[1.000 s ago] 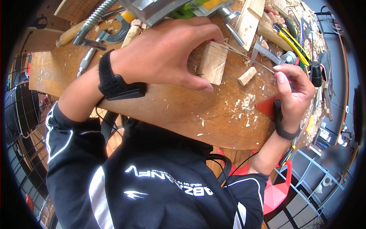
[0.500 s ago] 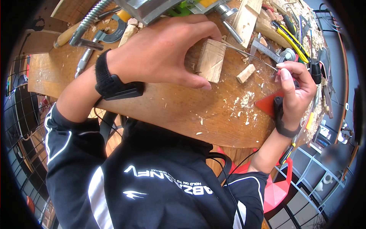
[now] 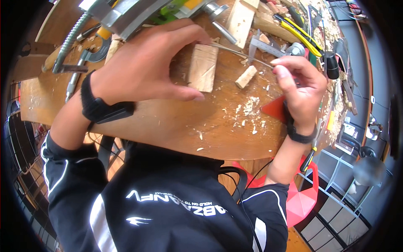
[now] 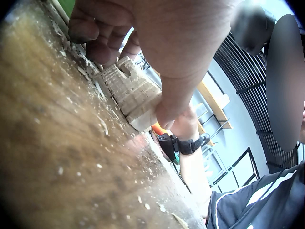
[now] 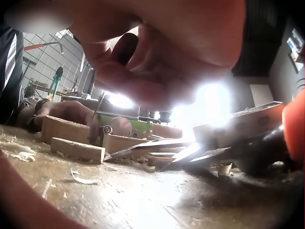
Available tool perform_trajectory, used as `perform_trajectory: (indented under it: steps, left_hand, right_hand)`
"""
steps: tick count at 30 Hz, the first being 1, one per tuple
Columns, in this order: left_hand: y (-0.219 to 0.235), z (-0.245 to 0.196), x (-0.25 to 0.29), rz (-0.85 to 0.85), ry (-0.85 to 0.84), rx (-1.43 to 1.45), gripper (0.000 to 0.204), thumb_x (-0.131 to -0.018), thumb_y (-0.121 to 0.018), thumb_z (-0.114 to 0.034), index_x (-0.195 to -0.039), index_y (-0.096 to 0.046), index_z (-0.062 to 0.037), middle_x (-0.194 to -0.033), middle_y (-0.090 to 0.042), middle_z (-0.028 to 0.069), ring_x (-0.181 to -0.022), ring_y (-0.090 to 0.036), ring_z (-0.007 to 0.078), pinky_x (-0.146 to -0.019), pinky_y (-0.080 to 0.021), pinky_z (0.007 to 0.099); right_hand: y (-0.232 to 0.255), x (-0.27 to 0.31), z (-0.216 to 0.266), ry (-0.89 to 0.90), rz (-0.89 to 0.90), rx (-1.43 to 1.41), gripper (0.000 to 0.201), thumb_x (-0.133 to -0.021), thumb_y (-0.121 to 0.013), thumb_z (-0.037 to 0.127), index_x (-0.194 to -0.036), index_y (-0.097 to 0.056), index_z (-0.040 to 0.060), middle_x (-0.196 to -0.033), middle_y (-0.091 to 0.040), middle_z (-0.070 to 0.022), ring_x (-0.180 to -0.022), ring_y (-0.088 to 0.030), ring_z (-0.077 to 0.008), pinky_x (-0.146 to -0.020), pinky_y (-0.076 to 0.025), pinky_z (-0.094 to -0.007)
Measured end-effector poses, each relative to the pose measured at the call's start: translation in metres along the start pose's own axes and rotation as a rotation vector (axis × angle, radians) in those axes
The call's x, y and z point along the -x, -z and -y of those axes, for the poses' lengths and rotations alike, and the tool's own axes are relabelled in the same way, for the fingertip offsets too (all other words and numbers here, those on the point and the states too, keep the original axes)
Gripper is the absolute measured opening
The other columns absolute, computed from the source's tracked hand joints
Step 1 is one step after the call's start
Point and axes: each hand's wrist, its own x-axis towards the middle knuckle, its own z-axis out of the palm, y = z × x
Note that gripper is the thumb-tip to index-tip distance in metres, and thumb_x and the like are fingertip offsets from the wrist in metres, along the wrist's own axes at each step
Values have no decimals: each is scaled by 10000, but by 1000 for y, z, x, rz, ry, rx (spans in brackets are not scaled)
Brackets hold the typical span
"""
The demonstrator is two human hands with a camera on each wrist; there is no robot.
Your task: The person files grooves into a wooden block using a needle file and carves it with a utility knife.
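Note:
My left hand [image 3: 140, 63] holds a small squared wooden block [image 3: 203, 69], thumb at its near end and forefinger at its far end. In the left wrist view the block [image 4: 136, 95] shows a notch in its top, with the thumb along its side. My right hand [image 3: 301, 86] pinches the end of a thin, slightly bent metal rod [image 3: 245, 54] between thumb and forefinger. The rod runs left to the far end of the block, where the left forefinger overlaps it. A short wooden offcut [image 3: 246, 77] lies on the bench between the hands.
A metal vise [image 3: 134, 19] stands beyond the left hand, near a micrometer [image 3: 98, 52]. Calipers [image 3: 268, 48], yellow-handled pliers [image 3: 300, 35] and wood strips [image 3: 242, 21] crowd the far right. Shavings [image 3: 251, 107] and an orange triangular piece [image 3: 273, 108] lie near the right wrist.
The head view has turned, so bench, block and hands all appear farther left. Both hands keep nearly the same hold on the block and the rod.

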Motion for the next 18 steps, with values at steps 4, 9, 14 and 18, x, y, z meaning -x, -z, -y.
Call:
perform_trajectory:
  steps: [4,9,14,18]
  left_hand:
    - [1,0,-1,8,10,-24,731,-661,-951,-335,-1235,-593,-58,-1065,-581,58,-737,-536,184,-650,-457,307]
    - [2,-1,0,9,24,-10,710,-660,-953,-309,-1223,-603,-55,-1076,-595,70,-795,-584,207,-683,-483,312]
    - [2,1,2,19,27,-37,730,-659,-954,-281,-1247,-597,-34,-1122,-613,108,-926,-639,273,-768,-529,343]
    - [2,-1,1,17,35,-6,738,-664,-953,-283,-1255,-592,-27,-1133,-605,114,-902,-635,276,-745,-529,347]
  right_hand:
    - [3,0,-1,49,-15,17,77,-904,-717,7,-973,-736,-22,-896,-733,-41,-794,-683,-73,-705,-520,-208]
    - [6,0,-2,66,-60,69,73,-911,-710,39,-944,-741,-19,-867,-726,-41,-705,-615,-53,-626,-461,-195]
    - [9,2,-2,58,-90,-15,87,-912,-691,47,-953,-724,-21,-854,-712,-49,-739,-630,-67,-662,-464,-199]
    - [9,4,3,60,-6,0,88,-900,-696,52,-944,-720,-20,-858,-710,-48,-741,-639,-76,-676,-483,-211]
